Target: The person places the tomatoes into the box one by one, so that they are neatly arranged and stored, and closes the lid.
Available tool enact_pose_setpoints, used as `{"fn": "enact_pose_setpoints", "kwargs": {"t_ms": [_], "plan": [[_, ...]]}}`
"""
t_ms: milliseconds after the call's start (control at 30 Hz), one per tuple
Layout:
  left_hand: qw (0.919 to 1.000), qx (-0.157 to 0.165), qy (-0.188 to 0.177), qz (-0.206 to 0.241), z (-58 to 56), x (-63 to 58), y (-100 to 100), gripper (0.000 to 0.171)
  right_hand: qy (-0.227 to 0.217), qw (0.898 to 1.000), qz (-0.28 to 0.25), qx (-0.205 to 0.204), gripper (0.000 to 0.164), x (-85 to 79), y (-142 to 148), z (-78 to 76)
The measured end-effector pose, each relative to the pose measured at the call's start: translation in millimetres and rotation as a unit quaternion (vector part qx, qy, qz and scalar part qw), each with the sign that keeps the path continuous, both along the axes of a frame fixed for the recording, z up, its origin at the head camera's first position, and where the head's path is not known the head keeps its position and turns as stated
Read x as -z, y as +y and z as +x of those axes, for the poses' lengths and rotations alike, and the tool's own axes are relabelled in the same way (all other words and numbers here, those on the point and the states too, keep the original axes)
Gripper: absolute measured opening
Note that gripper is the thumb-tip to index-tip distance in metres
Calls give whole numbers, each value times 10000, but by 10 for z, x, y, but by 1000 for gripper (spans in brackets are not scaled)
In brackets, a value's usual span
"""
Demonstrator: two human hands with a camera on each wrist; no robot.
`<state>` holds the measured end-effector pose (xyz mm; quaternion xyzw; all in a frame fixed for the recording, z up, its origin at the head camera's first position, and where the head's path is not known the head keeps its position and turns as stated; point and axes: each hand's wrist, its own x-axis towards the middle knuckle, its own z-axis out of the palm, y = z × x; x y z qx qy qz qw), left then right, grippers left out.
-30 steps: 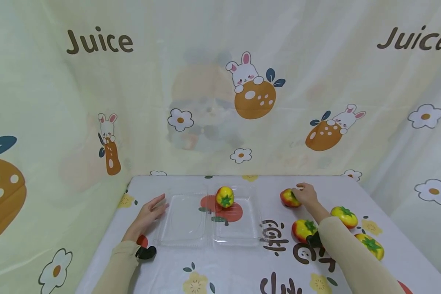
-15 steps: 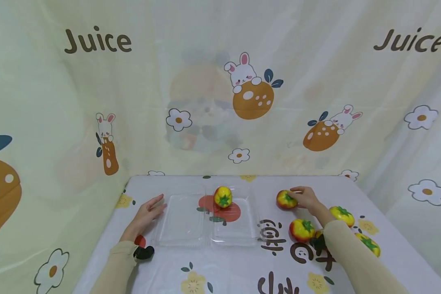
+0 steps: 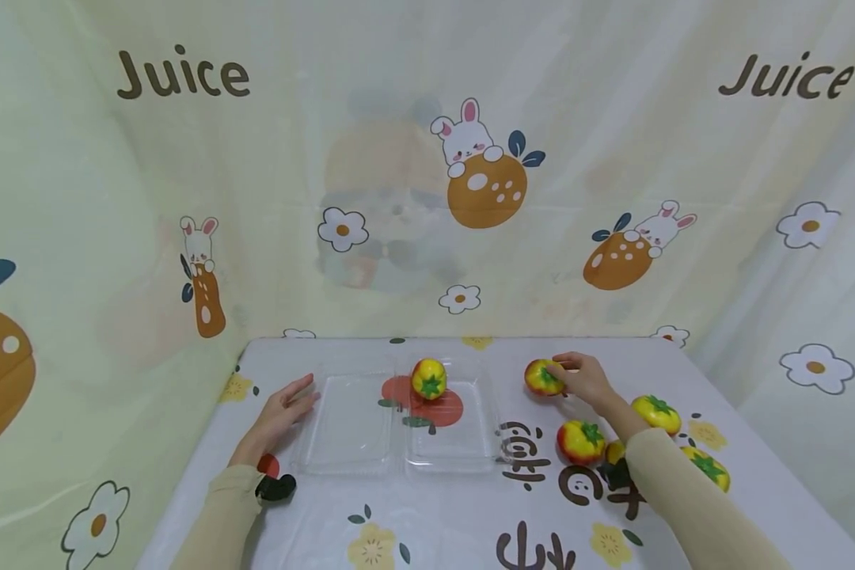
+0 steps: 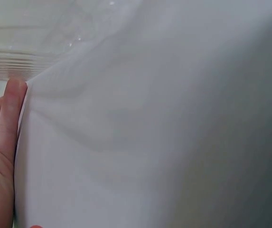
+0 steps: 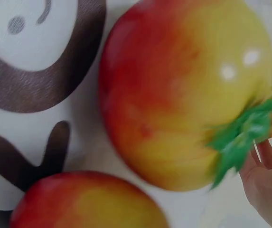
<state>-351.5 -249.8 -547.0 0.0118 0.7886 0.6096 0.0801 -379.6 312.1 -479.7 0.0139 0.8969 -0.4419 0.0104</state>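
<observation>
My right hand (image 3: pixel 586 381) holds a red-and-yellow persimmon (image 3: pixel 540 378) with a green leafy top, right of the clear plastic box. Whether it is off the table I cannot tell. In the right wrist view a nearer persimmon (image 5: pixel 173 95) mostly covers the held one, and part of the hand (image 5: pixel 268 190) shows at the right edge. The clear box (image 3: pixel 347 467) lies unfolded, two shallow halves side by side. At the back of its right half sits another persimmon (image 3: pixel 429 380). With fingers extended, my left hand (image 3: pixel 279 416) rests beside the left half; its fingertips (image 4: pixel 16 88) meet the box's edge.
Several more persimmons lie on the right of the table: one (image 3: pixel 582 441) near the right wrist, one (image 3: pixel 657 415) beyond the forearm, and another (image 3: pixel 708 467) partly behind the sleeve. A printed curtain (image 3: pixel 399 158) stands behind the table.
My right hand has shifted the held persimmon left, toward the box, with the green top turning more into view. The left hand stays beside the box. The head view has shifted slightly.
</observation>
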Motion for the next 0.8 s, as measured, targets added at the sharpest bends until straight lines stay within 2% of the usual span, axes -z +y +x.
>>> {"fn": "enact_pose_setpoints", "kwargs": {"t_ms": [333,600,800], "plan": [[9999,95,47,11,28,-43,0,61,994,9932,38,-604,46,-231,-432,32],[10000,66,40,27,14,-33,-8,62,1383,9849,-64,-1035,37,-398,-907,126],[9999,35,-46,91,10,-29,0,61,1263,9838,-56,-1268,36,-390,-1147,192]]}}
